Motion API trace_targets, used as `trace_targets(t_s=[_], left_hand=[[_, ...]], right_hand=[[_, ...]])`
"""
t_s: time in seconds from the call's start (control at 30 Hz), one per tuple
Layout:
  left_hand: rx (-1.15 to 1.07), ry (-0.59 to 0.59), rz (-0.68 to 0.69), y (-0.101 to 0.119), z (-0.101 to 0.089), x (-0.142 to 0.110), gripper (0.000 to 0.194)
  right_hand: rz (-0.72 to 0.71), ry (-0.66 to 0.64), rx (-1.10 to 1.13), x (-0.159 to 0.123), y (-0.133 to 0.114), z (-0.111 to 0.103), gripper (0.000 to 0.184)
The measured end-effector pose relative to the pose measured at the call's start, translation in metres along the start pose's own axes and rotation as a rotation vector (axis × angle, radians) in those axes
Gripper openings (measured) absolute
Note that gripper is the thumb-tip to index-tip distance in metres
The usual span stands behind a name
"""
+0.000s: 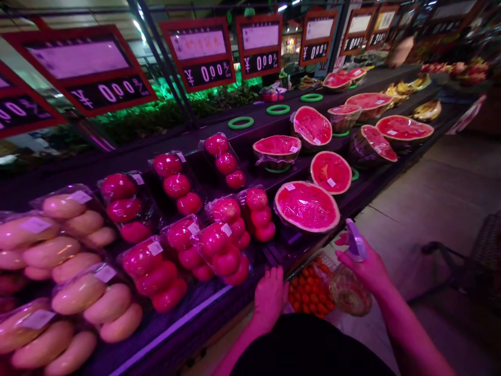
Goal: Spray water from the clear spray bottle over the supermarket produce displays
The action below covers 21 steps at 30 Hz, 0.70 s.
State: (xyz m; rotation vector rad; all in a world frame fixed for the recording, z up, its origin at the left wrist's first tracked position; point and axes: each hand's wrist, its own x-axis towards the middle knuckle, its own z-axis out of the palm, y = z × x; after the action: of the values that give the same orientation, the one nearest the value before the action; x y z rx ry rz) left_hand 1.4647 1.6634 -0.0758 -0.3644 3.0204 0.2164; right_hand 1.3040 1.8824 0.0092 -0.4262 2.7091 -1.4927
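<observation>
lilac object [356,244], small, pale, perhaps plastic, pinched in the right hand [371,265]; left hand [269,293] loosely spread by the shelf [168,331].

Dark stepped shelf [270,125]: wrapped red fruit [160,279], wrapped pale fruit [107,303], cut watermelons [307,207], green rings [240,127]; toward dim far end, probably bananas [427,110].

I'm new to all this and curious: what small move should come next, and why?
Perhaps move the right hand forward and left, toward the nearest watermelon half: that hand holds a small pale object near the fruit, while the left hand is at the shelf edge, apparently bracing.
</observation>
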Motion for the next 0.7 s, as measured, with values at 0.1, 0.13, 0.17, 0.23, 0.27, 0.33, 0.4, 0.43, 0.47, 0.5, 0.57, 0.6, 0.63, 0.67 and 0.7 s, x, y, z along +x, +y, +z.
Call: trace_targets(t_s=[0.1,0.13,0.17,0.23,0.27,0.33,0.4,0.43,0.47,0.5,0.57,0.6,0.63,0.67,0.7], left_hand=[[0.010,0.016,-0.031,0.004,-0.002,-0.001,0.043],[0.013,0.021,-0.044,0.005,-0.003,-0.001,0.042],[0.015,0.027,-0.058,0.006,-0.003,-0.001,0.041],[0.021,0.037,-0.090,0.009,-0.003,0.000,0.039],[0.023,0.040,-0.104,0.010,-0.002,0.000,0.039],[0.027,0.044,-0.129,0.012,-0.003,0.000,0.038],[0.028,0.048,-0.149,0.015,-0.004,0.001,0.038],[0.026,0.050,-0.159,0.016,-0.005,0.001,0.038],[0.023,0.051,-0.169,0.017,-0.006,0.000,0.037],[0.018,0.052,-0.180,0.019,-0.008,0.000,0.037],[0.005,0.053,-0.202,0.021,-0.010,0.000,0.039],[-0.001,0.053,-0.214,0.023,-0.011,0.000,0.040],[-0.008,0.052,-0.226,0.024,-0.012,0.000,0.041],[-0.012,0.052,-0.238,0.025,-0.013,0.000,0.043],[-0.015,0.051,-0.251,0.026,-0.014,0.001,0.043]], right_hand=[[0.023,0.051,-0.008,0.009,0.019,-0.022,0.051],[0.022,0.043,-0.012,0.012,0.024,-0.028,0.051],[0.014,0.026,-0.016,0.015,0.029,-0.033,0.050],[-0.013,-0.027,-0.021,0.020,0.039,-0.042,0.048],[-0.024,-0.050,-0.023,0.022,0.044,-0.047,0.048],[-0.038,-0.077,-0.017,0.026,0.053,-0.057,0.050],[-0.045,-0.095,-0.005,0.031,0.062,-0.067,0.049],[-0.052,-0.116,-0.002,0.034,0.066,-0.073,0.047],[-0.063,-0.154,0.003,0.037,0.069,-0.078,0.045],[-0.081,-0.210,0.008,0.040,0.070,-0.082,0.043],[-0.143,-0.354,0.029,0.046,0.071,-0.088,0.038],[-0.187,-0.435,0.051,0.049,0.070,-0.089,0.036],[-0.237,-0.516,0.078,0.051,0.068,-0.089,0.034],[-0.290,-0.598,0.108,0.053,0.066,-0.088,0.033],[-0.343,-0.678,0.139,0.055,0.064,-0.086,0.032]])
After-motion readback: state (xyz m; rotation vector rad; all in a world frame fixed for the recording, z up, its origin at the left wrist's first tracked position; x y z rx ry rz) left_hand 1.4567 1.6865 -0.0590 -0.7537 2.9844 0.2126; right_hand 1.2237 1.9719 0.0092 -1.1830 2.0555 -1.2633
